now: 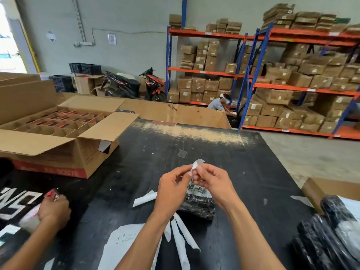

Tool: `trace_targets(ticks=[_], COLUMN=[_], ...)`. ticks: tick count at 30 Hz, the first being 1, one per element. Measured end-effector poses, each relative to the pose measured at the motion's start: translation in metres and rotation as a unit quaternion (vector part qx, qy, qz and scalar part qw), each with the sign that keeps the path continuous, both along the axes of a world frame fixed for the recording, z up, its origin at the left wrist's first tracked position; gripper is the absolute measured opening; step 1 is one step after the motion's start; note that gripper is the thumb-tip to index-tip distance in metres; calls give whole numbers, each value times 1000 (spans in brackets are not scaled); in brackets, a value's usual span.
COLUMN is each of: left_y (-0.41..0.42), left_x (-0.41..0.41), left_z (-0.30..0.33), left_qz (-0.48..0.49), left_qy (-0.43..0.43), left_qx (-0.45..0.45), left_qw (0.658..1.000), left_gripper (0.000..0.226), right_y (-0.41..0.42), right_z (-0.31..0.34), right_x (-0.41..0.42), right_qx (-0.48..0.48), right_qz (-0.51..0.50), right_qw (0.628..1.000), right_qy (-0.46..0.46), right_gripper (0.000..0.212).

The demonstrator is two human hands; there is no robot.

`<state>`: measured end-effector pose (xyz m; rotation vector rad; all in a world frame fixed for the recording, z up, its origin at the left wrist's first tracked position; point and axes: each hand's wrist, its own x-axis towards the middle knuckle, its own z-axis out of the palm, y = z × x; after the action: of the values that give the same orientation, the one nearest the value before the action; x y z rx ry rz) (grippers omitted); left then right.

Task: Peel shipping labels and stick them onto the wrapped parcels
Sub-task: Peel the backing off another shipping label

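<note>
Both my hands are raised over the black table. Between them is a small white label piece; my left hand pinches its left side and my right hand pinches its right side with curled fingertips. Directly below the hands lies a parcel wrapped in black bubble wrap. A sheet of printed labels lies near the front edge under my left forearm. White backing strips are scattered beside it, and another strip lies left of the parcel.
A second person's hand works at the left edge. An open cardboard box with dividers sits at the table's left. Wrapped black parcels are piled at the right front, beside a cardboard box. Shelving with cartons stands behind.
</note>
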<state>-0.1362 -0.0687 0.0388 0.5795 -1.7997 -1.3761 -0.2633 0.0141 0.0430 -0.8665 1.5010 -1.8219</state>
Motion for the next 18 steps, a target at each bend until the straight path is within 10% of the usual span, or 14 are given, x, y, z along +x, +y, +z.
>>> trace_targets(ticks=[18], left_y=[6], left_x=[5], left_z=[3], left_qz=[28], left_qy=[26], left_qx=[32], left_qw=[999], left_gripper=[14], right_y=[3], right_z=[-4], right_x=[10], right_qx=[18], right_qz=[-9], right_qw=[999], right_qy=[44], right_gripper=[18])
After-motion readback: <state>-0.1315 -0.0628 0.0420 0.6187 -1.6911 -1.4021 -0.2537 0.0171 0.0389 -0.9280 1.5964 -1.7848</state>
